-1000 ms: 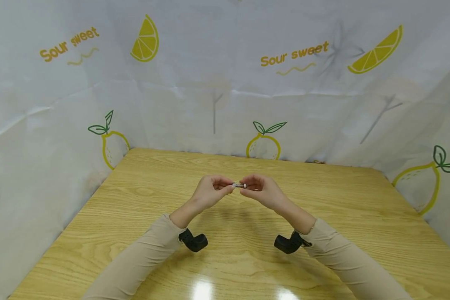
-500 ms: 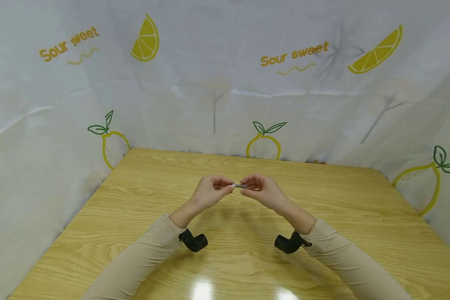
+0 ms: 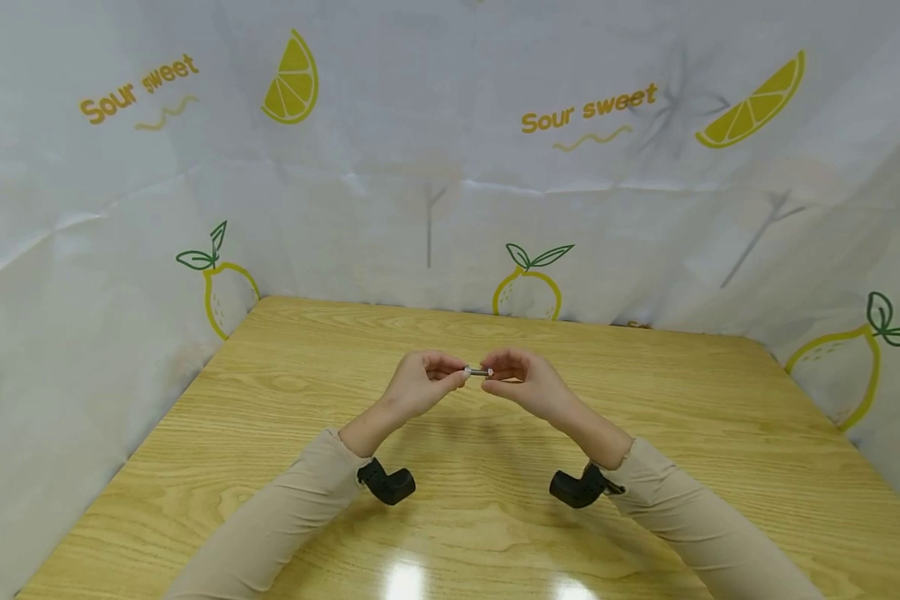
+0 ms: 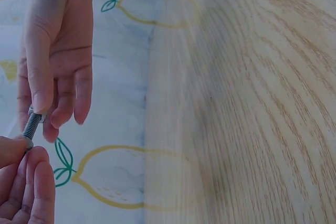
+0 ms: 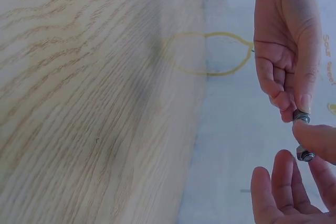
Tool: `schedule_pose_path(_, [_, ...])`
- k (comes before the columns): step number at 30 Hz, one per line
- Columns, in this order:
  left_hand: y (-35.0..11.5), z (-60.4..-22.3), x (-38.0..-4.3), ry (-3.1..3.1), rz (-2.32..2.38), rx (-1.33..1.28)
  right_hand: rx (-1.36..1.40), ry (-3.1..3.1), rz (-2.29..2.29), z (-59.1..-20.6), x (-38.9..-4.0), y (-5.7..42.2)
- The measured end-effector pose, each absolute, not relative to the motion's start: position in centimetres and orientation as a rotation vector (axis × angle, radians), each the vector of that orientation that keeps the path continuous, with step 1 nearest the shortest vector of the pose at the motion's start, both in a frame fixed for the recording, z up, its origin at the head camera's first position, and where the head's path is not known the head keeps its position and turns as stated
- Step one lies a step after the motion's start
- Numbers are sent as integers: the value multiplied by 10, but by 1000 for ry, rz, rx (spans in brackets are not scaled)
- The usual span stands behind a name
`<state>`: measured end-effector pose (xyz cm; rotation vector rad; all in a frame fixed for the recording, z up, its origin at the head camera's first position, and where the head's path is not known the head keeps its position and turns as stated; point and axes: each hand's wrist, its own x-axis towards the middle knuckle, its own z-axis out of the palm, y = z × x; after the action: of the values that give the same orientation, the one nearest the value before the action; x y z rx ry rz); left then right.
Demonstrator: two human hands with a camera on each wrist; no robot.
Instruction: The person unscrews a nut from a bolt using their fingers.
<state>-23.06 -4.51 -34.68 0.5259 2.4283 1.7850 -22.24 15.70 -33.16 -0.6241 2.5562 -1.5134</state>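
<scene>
A silver bolt (image 3: 479, 372) lies roughly level between my two hands, raised over the table. My left hand (image 3: 417, 386) pinches its head end between thumb and fingertips. At the opposite end, my right hand (image 3: 531, 388) has its thumb and index finger around a hex nut (image 5: 304, 154); its remaining fingers are loosely bent. In the left wrist view the threaded shank (image 4: 31, 125) shows between the hands, and the right thumb tip (image 4: 39, 102) meets the nut. The right thumb (image 5: 317, 139) covers part of the shank in the right wrist view.
Below the hands spreads a wood-grain table (image 3: 450, 517). White cloth (image 3: 390, 217) with lemon prints hangs along its back and sides. A black wrist camera mount (image 3: 387, 483) juts inward from the left cuff, and a matching mount (image 3: 576, 488) from the right.
The right thumb and fingertips shift slightly at the nut end, and the nut's visible faces look different. Both arms and the left hand's pinch stay in place.
</scene>
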Motion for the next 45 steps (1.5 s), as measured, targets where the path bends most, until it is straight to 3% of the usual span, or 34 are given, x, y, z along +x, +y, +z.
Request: schedule_pose_path(45, [-46, -347, -231, 2422, 1786, 532, -515, 2538, -1551, -331, -224, 157])
